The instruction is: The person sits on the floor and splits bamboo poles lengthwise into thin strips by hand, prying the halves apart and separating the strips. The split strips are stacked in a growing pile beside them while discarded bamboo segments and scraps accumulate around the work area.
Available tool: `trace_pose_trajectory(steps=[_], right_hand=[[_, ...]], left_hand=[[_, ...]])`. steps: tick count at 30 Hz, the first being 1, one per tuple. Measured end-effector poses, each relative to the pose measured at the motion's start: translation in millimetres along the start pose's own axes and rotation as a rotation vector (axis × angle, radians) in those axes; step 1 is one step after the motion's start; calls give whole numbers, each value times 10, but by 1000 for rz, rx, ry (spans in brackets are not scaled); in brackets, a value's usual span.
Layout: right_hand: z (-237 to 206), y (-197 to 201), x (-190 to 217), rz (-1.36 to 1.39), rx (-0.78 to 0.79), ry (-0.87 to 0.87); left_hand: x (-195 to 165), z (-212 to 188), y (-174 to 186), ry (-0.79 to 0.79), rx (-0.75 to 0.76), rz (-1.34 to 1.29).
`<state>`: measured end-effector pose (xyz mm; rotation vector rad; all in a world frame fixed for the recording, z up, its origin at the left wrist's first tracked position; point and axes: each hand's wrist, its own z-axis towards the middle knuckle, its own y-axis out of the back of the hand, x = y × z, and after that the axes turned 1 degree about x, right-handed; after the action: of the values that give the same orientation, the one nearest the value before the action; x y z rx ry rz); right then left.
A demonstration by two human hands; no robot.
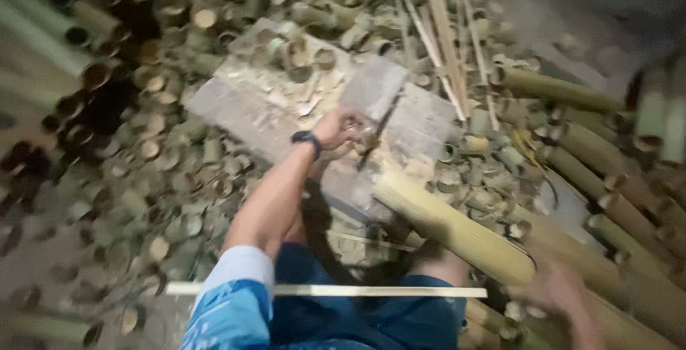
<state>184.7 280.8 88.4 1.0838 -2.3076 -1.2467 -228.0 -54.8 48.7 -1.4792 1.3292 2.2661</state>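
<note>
Thin slat [325, 291] across lap; right hand [561, 289] grips bamboo pole [457, 230]; left hand [336, 130] closed on cleaver [373, 96]; pole best steadied.

The right hand [564, 289] is smeared by motion blur, so its grip on the bamboo pole [457, 232] cannot be told. What the left hand [336, 132] closes on is too small to name. Beyond the right hand, stacked bamboo culms [629, 200] run off the frame's edge, blurred.
</note>
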Motion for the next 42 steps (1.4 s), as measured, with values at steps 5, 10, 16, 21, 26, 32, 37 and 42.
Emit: trace_pose_trajectory(steps=[5, 10, 16, 21, 26, 32, 37, 42], right_hand=[[10, -185, 51, 102, -64, 155], [62, -457, 411, 214, -499, 283], [199, -147, 902, 159, -405, 337], [-32, -72, 1119, 128, -400, 391], [-11, 22, 1340, -10, -214, 378], [219, -492, 1279, 304, -761, 844], [265, -457, 1341, 236, -785, 867], [-535, -651, 1683, 79, -1220, 659]], left_hand=[[41, -132, 210, -225, 36, 51], [111, -448, 192, 392, -38, -481], [437, -833, 591, 320, -977, -834], [405, -1239, 511, 478, -632, -740], [146, -1441, -32, -20, -463, -706], [115, -1562, -146, 91, -612, -964], [79, -1637, -311, 230, -721, -773], [-26, -1640, -356, 281, -772, -679]])
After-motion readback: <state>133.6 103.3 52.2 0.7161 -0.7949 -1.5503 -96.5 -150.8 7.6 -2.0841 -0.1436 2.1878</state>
